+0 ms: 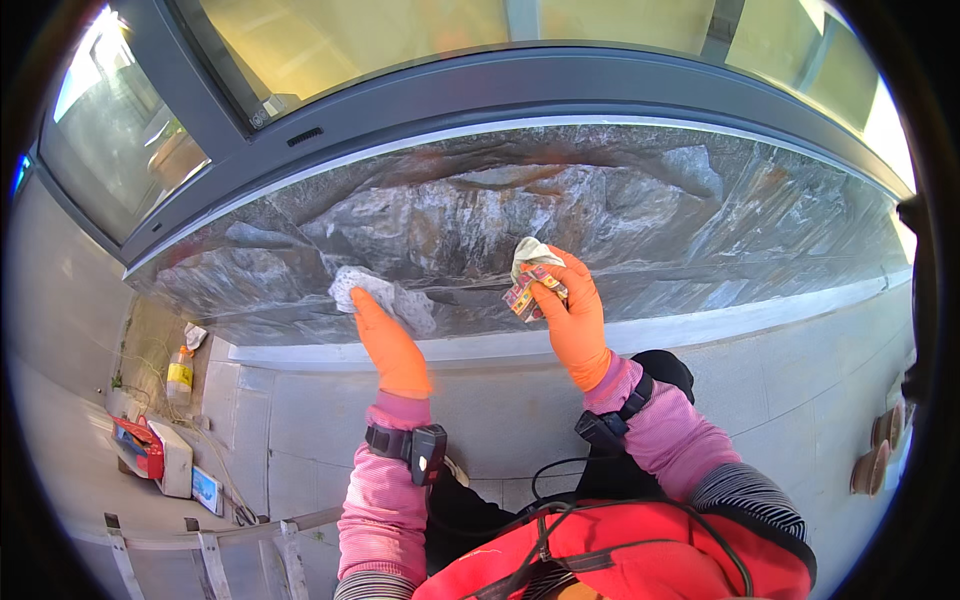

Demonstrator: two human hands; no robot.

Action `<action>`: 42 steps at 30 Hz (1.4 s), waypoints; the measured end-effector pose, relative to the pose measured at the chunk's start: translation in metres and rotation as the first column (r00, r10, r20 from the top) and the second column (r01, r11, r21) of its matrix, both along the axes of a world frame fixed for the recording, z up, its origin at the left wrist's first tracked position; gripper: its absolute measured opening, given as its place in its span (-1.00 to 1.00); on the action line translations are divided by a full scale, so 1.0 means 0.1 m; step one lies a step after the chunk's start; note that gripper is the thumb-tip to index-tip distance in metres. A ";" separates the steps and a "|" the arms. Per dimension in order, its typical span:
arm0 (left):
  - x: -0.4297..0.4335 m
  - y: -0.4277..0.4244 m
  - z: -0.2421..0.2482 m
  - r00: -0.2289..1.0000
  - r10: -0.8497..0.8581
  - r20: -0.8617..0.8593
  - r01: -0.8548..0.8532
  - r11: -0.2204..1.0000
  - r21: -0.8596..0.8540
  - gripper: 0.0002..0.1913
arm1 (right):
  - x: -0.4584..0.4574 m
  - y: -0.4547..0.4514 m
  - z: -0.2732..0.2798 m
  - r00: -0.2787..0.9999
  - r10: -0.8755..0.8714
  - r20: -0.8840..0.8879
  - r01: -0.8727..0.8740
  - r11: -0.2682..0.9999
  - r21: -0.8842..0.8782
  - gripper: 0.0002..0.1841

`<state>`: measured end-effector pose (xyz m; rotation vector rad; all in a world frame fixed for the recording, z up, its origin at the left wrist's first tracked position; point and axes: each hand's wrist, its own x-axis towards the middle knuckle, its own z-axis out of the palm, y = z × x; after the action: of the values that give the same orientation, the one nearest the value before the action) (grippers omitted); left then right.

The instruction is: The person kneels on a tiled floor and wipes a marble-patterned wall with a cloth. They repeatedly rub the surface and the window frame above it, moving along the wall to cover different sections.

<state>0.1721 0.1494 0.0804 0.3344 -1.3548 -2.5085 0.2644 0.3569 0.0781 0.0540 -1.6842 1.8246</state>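
Both hands wear orange gloves. My left hand [390,349] presses a grey-white, textured cloth [384,298] against the dark marbled stone panel [450,217] below the window; its fingertips are partly hidden by the cloth. My right hand [576,322] grips a crumpled wad with a colourful printed part [529,294] and a pale cloth-like part [534,255], held over the lower part of the same panel. Straps with small black devices sit around both wrists.
A grey window frame [525,79] runs above the panel. A white ledge strip [480,349] borders its bottom. At left are a plastic bottle [180,377], a white box [172,457] and a metal ladder-like rack [214,562]. Brown pots [870,469] stand at far right.
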 end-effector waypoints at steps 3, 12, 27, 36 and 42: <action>-0.44 -0.08 0.43 0.961 0.134 -0.241 -0.179 0.968 -0.176 -0.35 | -0.02 -0.04 -0.03 0.996 0.058 0.060 -0.046 0.981 -0.188 -0.74; -0.64 0.97 0.66 0.599 0.011 -0.800 -0.743 0.380 -0.551 -0.03 | -0.05 -0.27 -0.26 0.949 0.172 0.263 -0.148 0.983 -0.107 -0.68; -0.94 0.59 0.80 0.596 0.162 -0.786 -0.630 0.701 -0.333 -0.56 | -0.20 -0.20 -0.37 0.909 0.295 0.294 0.010 0.690 -0.723 -0.70; -0.57 1.24 0.38 0.647 -0.147 -0.748 -0.649 0.410 -0.641 -0.22 | -0.21 0.13 -0.43 0.949 0.204 0.241 0.075 0.597 -0.799 -0.71; -0.32 1.59 -0.10 0.548 -0.671 -0.499 -0.754 -0.138 -0.642 -0.34 | -0.39 0.21 -0.80 0.933 0.169 0.319 0.208 0.471 -0.857 -0.72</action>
<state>0.1403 0.3081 0.0702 -1.1017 -2.0043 -0.2279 0.2253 0.3781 -0.0021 -0.8048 -0.6801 2.5900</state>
